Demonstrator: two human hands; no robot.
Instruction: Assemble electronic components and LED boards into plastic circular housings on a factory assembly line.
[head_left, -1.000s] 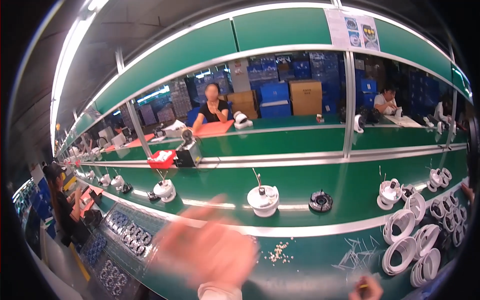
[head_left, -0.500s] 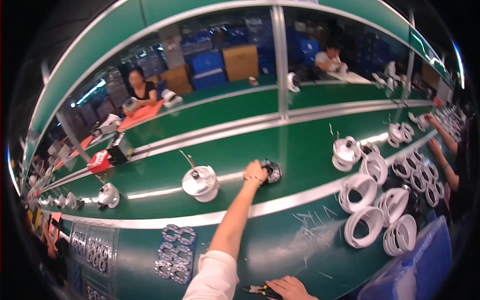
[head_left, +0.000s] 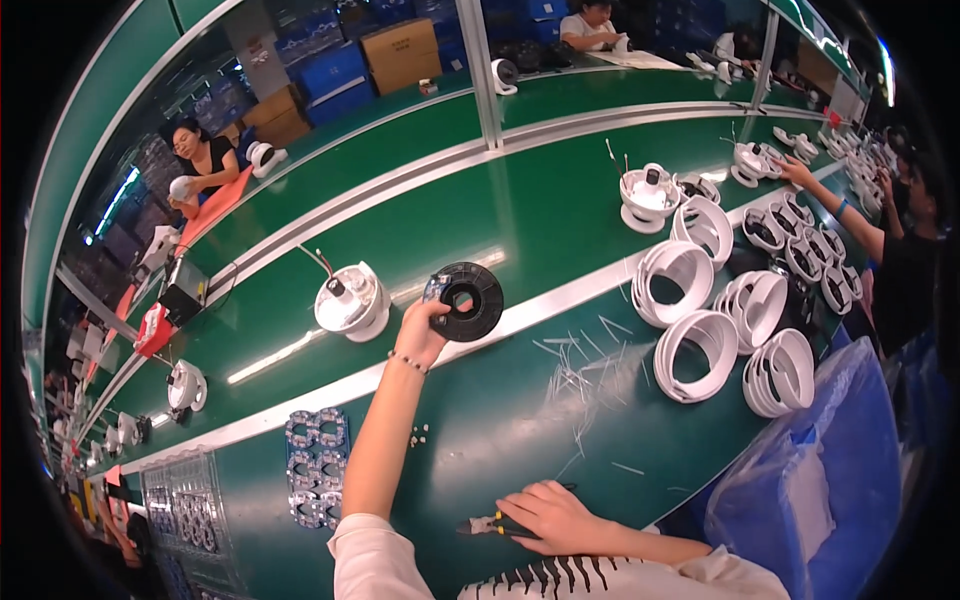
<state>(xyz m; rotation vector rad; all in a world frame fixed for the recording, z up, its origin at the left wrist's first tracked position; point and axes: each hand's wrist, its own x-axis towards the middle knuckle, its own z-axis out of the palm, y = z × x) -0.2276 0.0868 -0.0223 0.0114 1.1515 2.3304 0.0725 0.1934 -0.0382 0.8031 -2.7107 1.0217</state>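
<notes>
Left hand: I am reaching my left hand [head_left: 422,335] out over the green conveyor belt [head_left: 520,210], fingers clamped on the rim of a black ring-shaped part [head_left: 468,300].
Black ring: I am holding it tilted up above the belt's near edge, just beside a white dome housing [head_left: 350,300] with wires sticking out.
Right hand: my right hand [head_left: 555,517] is resting low on the green workbench [head_left: 500,420], fingers curled over a pair of small pliers [head_left: 487,524].
Bench: thin wire offcuts [head_left: 580,385] are lying scattered between my two hands.
White rings: a cluster of white ring housings [head_left: 725,330] is standing on edge at my right.
Tray: a sheet of small grey parts [head_left: 315,465] is lying beside my left forearm.
</notes>
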